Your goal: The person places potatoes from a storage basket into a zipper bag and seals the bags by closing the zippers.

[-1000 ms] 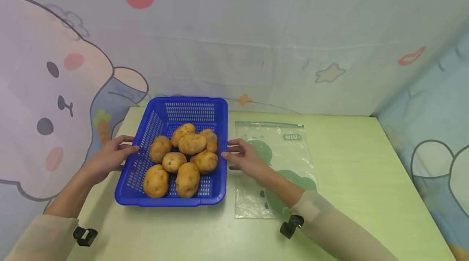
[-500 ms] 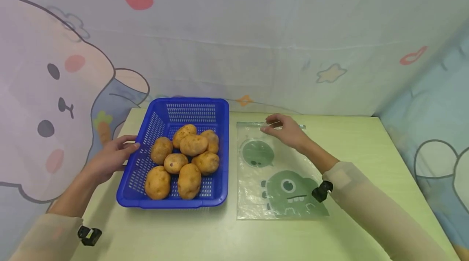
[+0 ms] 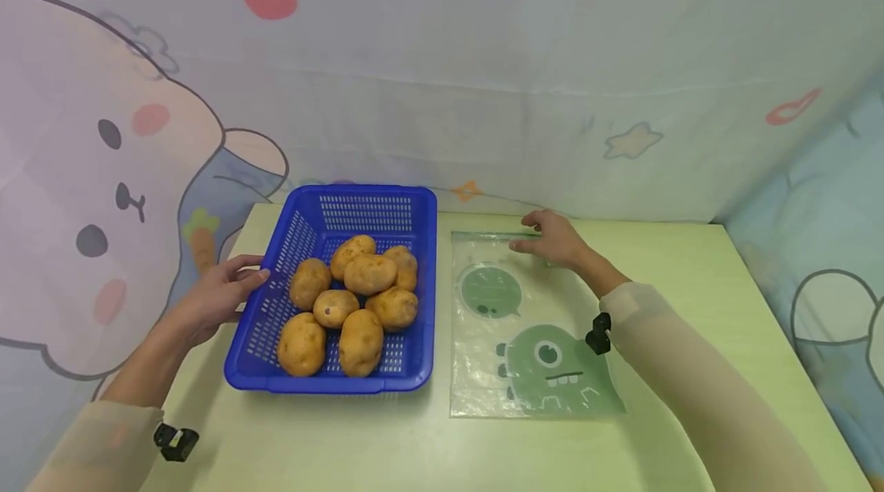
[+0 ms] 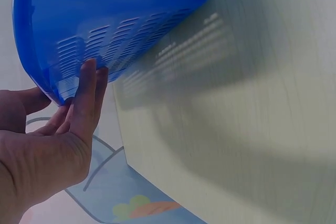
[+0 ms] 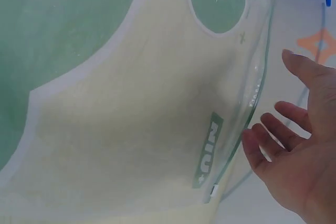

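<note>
Centre-left, the left hand (image 3: 216, 298) grips a perforated plastic basket (image 3: 330, 383) of oval potatoes (image 3: 371, 274), while centre-right the right hand (image 3: 558, 242), loose-fingered, is near a glossy zip bag (image 3: 483, 346).

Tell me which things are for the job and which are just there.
Probably for the job:
blue basket, left hand touching it
potatoes in the basket
see-through bag, right hand by its top edge

Just there:
table
cartoon backdrop
black wrist gadgets

A blue perforated basket (image 3: 331, 384) stands upright, holding 8 brown potatoes (image 3: 370, 274). Just beside it on the right, a clear green-printed zip bag (image 3: 532, 323) lies nearly flat.
</note>
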A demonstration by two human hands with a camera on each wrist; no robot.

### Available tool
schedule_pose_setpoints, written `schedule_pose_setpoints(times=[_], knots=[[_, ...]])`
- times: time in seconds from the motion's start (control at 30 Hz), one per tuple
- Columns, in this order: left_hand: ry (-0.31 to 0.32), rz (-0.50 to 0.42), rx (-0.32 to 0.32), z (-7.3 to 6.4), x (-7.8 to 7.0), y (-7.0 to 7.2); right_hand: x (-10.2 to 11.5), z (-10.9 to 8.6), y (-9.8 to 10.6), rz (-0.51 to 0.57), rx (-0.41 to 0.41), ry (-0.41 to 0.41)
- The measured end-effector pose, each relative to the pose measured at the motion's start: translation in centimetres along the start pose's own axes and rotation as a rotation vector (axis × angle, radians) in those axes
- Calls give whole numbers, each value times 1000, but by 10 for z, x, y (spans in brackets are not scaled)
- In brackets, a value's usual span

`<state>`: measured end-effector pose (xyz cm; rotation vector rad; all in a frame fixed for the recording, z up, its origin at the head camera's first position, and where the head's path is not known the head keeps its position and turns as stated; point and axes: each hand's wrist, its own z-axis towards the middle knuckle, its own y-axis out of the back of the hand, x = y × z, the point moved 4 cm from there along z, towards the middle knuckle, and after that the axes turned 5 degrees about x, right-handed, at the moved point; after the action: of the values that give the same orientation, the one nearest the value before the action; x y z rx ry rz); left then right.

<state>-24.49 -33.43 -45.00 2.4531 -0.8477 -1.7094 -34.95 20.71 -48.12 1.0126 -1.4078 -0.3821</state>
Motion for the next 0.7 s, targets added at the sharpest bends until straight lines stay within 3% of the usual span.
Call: schedule_pose_setpoints(times=[0.3,0.7], knots=[[-15,8,12,0,1,1,-10,7,-6,-58,26,-28],[-6,10,-4,3,4,2,-16,7,-10,-104,0,-41]])
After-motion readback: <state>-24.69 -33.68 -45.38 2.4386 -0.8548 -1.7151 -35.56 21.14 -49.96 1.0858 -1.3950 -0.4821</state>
